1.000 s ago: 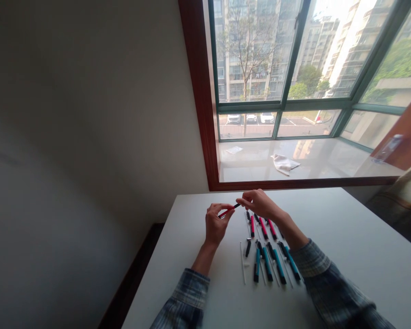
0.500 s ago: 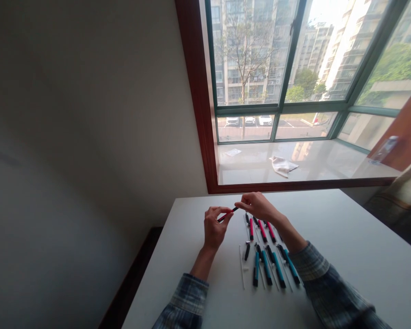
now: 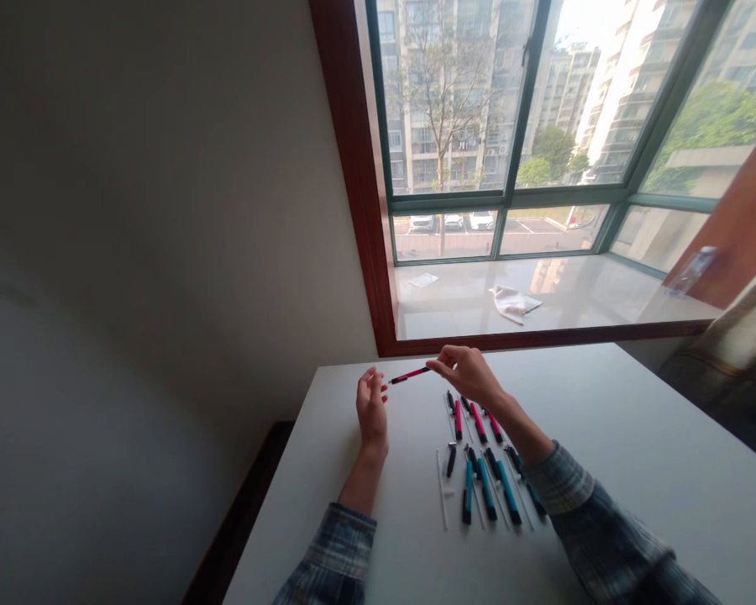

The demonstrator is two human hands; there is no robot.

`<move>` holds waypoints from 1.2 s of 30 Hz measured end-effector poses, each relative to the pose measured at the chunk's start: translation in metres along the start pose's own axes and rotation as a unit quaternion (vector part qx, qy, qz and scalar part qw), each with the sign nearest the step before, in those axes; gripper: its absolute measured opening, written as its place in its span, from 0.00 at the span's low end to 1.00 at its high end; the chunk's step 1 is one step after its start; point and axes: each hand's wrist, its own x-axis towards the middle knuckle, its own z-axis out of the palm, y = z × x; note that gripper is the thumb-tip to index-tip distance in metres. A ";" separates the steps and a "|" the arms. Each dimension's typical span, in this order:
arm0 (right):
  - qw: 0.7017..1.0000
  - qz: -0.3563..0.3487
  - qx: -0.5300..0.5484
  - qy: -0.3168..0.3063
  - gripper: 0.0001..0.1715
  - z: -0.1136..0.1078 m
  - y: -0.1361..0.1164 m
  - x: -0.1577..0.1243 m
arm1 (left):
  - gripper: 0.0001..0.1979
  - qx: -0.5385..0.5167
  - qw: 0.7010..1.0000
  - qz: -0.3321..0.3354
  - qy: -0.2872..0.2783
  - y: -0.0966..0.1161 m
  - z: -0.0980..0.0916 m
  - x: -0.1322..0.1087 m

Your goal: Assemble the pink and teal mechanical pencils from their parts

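The right hand holds a slim pink-and-black pen between its fingers above the far edge of the white worktop. The pen's long axis runs almost left to right, its thin dark tip pointing left and slightly nearer, toward the left hand. That hand stands open, its fingers loosely curled, holding nothing and just apart from the tip. On the worktop, pink pens lie in a far row and teal pens in a near row, all angled similarly. A separate black pen part and thin white sticks lie among them.
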 end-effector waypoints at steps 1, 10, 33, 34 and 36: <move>1.000 0.005 -0.005 0.029 0.22 0.000 0.000 0.000 | 0.25 0.008 1.000 -0.008 0.001 -0.001 0.000 0.000; 0.997 0.008 -0.065 -0.041 0.16 0.028 -0.018 -0.012 | 0.25 -0.043 0.993 -0.034 -0.100 0.005 0.007 -0.007; 0.989 0.035 -0.034 -0.138 0.14 -0.005 0.014 0.001 | 0.03 0.388 0.913 0.101 -0.080 0.003 -0.011 0.000; 0.989 0.038 -0.042 -0.136 0.14 -0.006 0.018 0.001 | 0.03 0.390 0.912 0.100 -0.080 0.002 -0.012 0.000; 0.988 0.048 -0.059 -0.133 0.13 -0.008 0.024 0.001 | 0.03 0.393 0.910 0.101 -0.081 0.001 -0.013 0.000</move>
